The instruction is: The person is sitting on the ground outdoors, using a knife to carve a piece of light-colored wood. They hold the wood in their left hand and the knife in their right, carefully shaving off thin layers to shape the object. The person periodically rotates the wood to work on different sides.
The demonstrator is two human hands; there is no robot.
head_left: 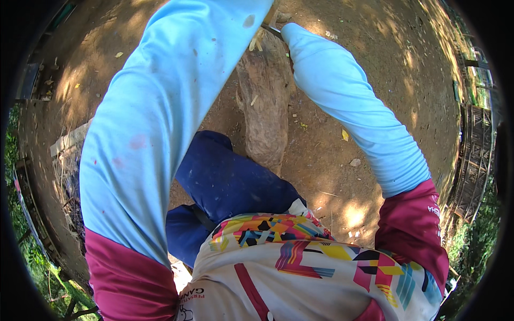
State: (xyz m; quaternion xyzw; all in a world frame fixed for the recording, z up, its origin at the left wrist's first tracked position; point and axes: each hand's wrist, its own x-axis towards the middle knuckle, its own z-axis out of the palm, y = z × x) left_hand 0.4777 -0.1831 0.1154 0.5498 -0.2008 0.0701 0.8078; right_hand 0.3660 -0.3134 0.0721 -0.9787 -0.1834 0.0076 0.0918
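Both my arms, in light blue sleeves, reach forward to the top of the view. My left hand lies beyond the top edge and is out of view. My right hand does not show past the end of its sleeve. A narrow dark strip, perhaps part of a blade, shows between the two sleeves, close to the right one. What kind of tool it is, and which hand holds it, I cannot tell. Beneath the forearms a weathered log lies on the ground, with pale wood chips on its far end.
My legs in dark blue trousers are at the log's near end. Brown earth with fallen leaves and chips surrounds it. A woven bamboo panel stands at the far right. A pale plank lies at the left, near green plants.
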